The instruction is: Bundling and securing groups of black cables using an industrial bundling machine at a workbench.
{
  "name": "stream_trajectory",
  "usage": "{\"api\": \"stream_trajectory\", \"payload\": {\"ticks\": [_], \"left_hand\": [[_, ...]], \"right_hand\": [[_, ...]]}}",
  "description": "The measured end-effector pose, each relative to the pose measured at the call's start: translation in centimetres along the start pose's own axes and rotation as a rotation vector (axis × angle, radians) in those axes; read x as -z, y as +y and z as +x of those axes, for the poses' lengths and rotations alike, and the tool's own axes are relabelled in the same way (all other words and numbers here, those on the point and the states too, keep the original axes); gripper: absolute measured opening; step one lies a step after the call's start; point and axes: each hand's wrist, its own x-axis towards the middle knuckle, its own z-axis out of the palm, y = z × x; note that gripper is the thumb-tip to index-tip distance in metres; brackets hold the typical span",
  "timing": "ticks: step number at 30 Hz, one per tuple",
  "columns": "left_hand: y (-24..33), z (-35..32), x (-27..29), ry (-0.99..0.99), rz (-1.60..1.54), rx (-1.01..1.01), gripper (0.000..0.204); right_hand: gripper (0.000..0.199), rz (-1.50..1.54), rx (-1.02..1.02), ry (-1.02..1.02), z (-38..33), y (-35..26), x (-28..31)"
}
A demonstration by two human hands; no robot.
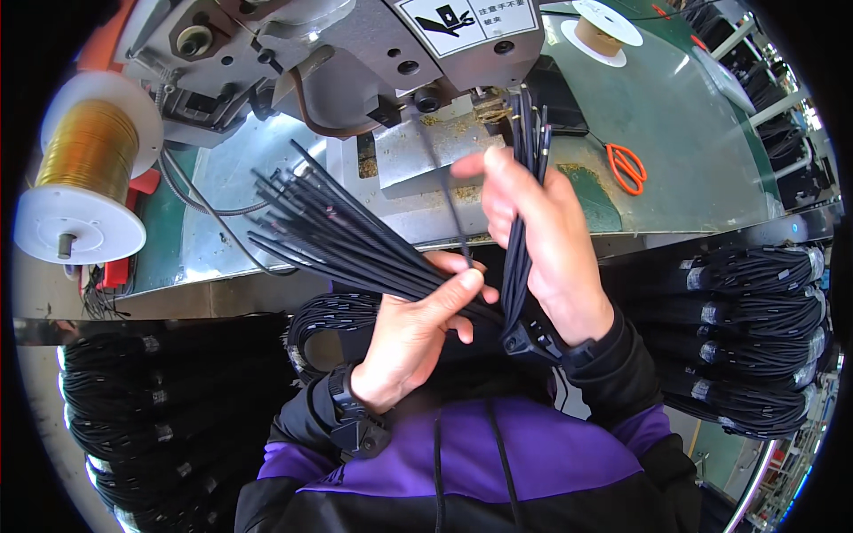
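My left hand (413,333) is closed round a fanned bundle of black cords (355,244), their loose ends spreading up and to the left. Between its thumb and forefinger it pinches a single black cord (451,200), blurred, which rises toward the press machine (426,98). A second, narrower bundle of black cords (516,258) stands upright against the palm of my right hand (555,235), whose lower fingers curl around it. The right forefinger and thumb stretch out leftward, smeared by motion and apart from the single cord.
A spool of golden strip (89,147) stands at the left beside the machine. Orange-handled scissors (626,169) and another spool (601,34) lie on the green worktable (693,133). Coiled black cord bundles hang at the right (755,333) and left (133,400).
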Motion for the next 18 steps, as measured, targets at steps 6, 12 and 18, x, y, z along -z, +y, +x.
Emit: {"api": "stream_trajectory", "payload": {"ticks": [6, 12, 18], "left_hand": [[-0.5, 0.1, 0.0, -0.070, 0.066, 0.082, 0.019], [0.2, 0.2, -0.2, -0.043, -0.043, -0.087, 0.014], [0.5, 0.2, -0.6, -0.006, -0.063, -0.107, 0.013]], "right_hand": [[0.026, -0.136, 0.156, -0.035, -1.7, 0.7, 0.9], [0.024, 0.070, 0.010, -0.069, 0.7, -0.6, 0.5], [0.027, 0.090, -0.002, -0.044, 1.3, -0.3, 0.5]]}}
